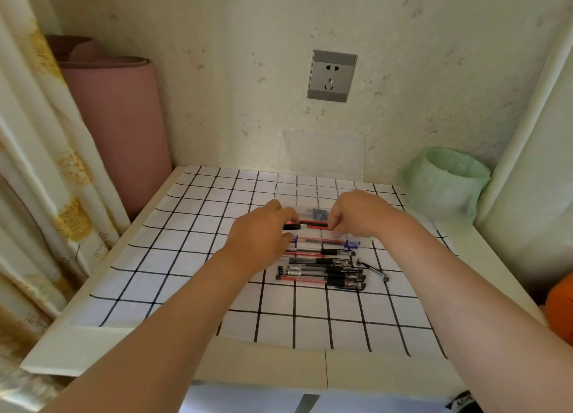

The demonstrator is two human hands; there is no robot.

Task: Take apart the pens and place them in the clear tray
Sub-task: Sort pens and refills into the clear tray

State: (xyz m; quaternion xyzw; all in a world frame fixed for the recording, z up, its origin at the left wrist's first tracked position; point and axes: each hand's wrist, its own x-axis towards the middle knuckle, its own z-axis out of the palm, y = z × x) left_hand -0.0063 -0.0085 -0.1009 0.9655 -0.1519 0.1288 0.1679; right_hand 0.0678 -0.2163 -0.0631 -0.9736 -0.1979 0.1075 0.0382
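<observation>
A red pen (311, 225) with a black grip is held level above the clear tray (310, 210), which lies at the middle of the table. My left hand (263, 236) grips its left end by the black grip. My right hand (356, 214) pinches its right end. A blue part (319, 213) lies inside the tray. In front of the tray several whole pens (322, 267) lie in a row, red, blue and black. A loose pen piece (375, 271) rests to their right.
A white cloth with a black grid (186, 257) covers the table. A clear lid (322, 155) leans on the wall behind the tray. A green-lined bin (449, 180) stands at the right, a pink roll (124, 127) at the left, a wall socket (331, 76) above.
</observation>
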